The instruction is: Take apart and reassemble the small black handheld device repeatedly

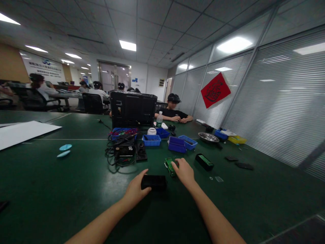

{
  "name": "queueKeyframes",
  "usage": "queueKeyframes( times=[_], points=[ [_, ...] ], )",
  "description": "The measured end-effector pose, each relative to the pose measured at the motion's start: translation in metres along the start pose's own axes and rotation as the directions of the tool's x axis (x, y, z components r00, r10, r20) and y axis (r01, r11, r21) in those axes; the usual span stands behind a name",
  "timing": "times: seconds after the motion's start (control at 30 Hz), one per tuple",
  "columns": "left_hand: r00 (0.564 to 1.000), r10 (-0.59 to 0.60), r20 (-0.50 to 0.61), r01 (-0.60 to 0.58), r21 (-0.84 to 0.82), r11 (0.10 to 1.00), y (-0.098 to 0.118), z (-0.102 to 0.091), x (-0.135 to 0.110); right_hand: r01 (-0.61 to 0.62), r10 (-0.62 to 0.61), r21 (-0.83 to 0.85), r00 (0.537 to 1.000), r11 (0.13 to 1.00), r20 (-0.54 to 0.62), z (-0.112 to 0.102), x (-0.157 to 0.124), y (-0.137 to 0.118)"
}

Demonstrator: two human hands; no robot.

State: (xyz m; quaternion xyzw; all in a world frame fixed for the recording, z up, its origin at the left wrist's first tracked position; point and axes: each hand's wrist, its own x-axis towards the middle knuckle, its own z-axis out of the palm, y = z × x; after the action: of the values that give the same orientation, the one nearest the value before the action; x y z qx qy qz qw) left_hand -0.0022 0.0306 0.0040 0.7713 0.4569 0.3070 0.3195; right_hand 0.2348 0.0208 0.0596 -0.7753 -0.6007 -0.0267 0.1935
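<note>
My left hand (135,189) grips the left end of a flat black box (154,182) that lies on the green table (63,189). My right hand (185,171) rests just right of the box, its fingers closed on a small green circuit board (169,166). A black block with a green top (204,161) lies a little to the right of that hand.
Beyond my hands sit a tangle of cables on a black unit (124,150), several blue bins (177,143), a metal bowl (208,137) and a large black case (133,109). A person sits at the far edge. White sheet (22,133) at left.
</note>
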Motion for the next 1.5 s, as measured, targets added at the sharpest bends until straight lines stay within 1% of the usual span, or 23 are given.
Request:
queueKeyframes(
  times=[0.13, 0.23, 0.33, 0.4, 0.43, 0.47, 0.5, 0.57, 0.6, 0.63, 0.67, 0.7, 0.73, 0.83, 0.9, 0.93, 1.07, 1.23, 1.33, 1.5],
  points=[
    [1.0, -0.031, 0.004, 0.03, 0.018, 0.999, 0.005, -0.002, 0.0, 0.01, -0.002, -0.103, 0.997, 0.995, 0.077, 0.013, -0.002, -0.003],
    [0.999, -0.035, 0.013, 0.034, 0.027, 0.999, 0.009, -0.004, -0.001, 0.016, -0.006, -0.095, 0.995, 0.995, 0.102, 0.016, -0.001, -0.003],
    [0.999, -0.02, 0.044, 0.019, 0.025, 1.0, 0.011, -0.007, -0.002, 0.005, -0.005, -0.005, 0.995, 1.0, 0.096, 0.017, 0.005, 0.005],
    [0.998, -0.008, 0.062, 0.007, 0.024, 1.0, 0.012, -0.009, -0.002, -0.031, 0.015, 0.135, 0.993, 0.99, 0.117, 0.019, 0.01, 0.01],
    [0.998, -0.004, 0.069, 0.002, 0.025, 1.0, 0.012, -0.01, -0.002, -0.065, 0.027, 0.245, 0.987, 0.967, 0.156, 0.02, 0.012, 0.012],
    [0.997, 0.0, 0.075, -0.002, 0.026, 1.0, 0.013, -0.01, -0.002, -0.104, 0.024, 0.376, 0.977, 0.921, 0.211, 0.021, 0.013, 0.014],
    [0.997, 0.003, 0.079, -0.004, 0.024, 1.0, 0.013, -0.01, -0.003, -0.148, 0.003, 0.517, 0.963, 0.843, 0.27, 0.022, 0.014, 0.014],
    [0.997, 0.0, 0.079, -0.002, 0.019, 1.0, 0.013, -0.01, -0.002, -0.22, -0.099, 0.76, 0.932, 0.612, 0.349, 0.021, 0.012, 0.013],
    [0.997, 0.001, 0.079, -0.002, 0.017, 1.0, 0.013, -0.01, -0.002, -0.241, -0.158, 0.836, 0.92, 0.493, 0.358, 0.018, 0.01, 0.011],
    [0.997, 0.0, 0.078, -0.001, 0.017, 1.0, 0.012, -0.009, -0.002, -0.252, -0.213, 0.883, 0.91, 0.396, 0.355, 0.015, 0.008, 0.009],
    [0.997, -0.003, 0.074, 0.001, 0.019, 1.0, 0.012, -0.009, -0.002, -0.259, -0.26, 0.908, 0.9, 0.329, 0.351, 0.01, 0.005, 0.006],
    [0.998, -0.006, 0.066, 0.004, 0.023, 1.0, 0.011, -0.008, -0.002, -0.265, -0.304, 0.919, 0.885, 0.293, 0.353, 0.005, 0.003, 0.004],
    [0.998, -0.01, 0.056, 0.009, 0.026, 1.0, 0.01, -0.007, -0.001, -0.264, -0.349, 0.922, 0.867, 0.282, 0.355, 0.0, 0.0, 0.001],
    [0.999, -0.019, 0.045, 0.018, 0.015, 1.0, 0.008, -0.005, -0.001, -0.195, -0.479, 0.931, 0.814, 0.308, 0.328, -0.012, -0.008, -0.006],
    [0.999, -0.014, 0.048, 0.014, -0.004, 1.0, 0.008, -0.005, -0.001, -0.11, -0.538, 0.93, 0.789, 0.352, 0.297, -0.015, -0.011, -0.01],
    [0.999, -0.012, 0.048, 0.013, -0.013, 1.0, 0.008, -0.005, -0.001, -0.066, -0.553, 0.92, 0.782, 0.387, 0.289, -0.015, -0.012, -0.012],
    [0.998, -0.039, 0.043, 0.041, -0.039, 0.998, 0.011, -0.006, -0.002, 0.081, -0.551, 0.841, 0.788, 0.535, 0.274, -0.008, -0.013, -0.015],
    [0.997, -0.052, 0.052, 0.053, -0.021, 0.998, 0.011, -0.006, -0.002, 0.188, -0.523, 0.739, 0.815, 0.647, 0.251, -0.007, -0.013, -0.02],
    [0.999, -0.024, 0.049, 0.024, 0.0, 1.0, 0.008, -0.006, -0.002, 0.233, -0.526, 0.691, 0.814, 0.685, 0.247, -0.01, -0.016, -0.024],
    [0.999, 0.006, 0.042, -0.007, 0.012, 1.0, 0.008, -0.006, -0.001, 0.328, -0.572, 0.634, 0.789, 0.7, 0.224, -0.007, -0.018, -0.025]
  ],
)
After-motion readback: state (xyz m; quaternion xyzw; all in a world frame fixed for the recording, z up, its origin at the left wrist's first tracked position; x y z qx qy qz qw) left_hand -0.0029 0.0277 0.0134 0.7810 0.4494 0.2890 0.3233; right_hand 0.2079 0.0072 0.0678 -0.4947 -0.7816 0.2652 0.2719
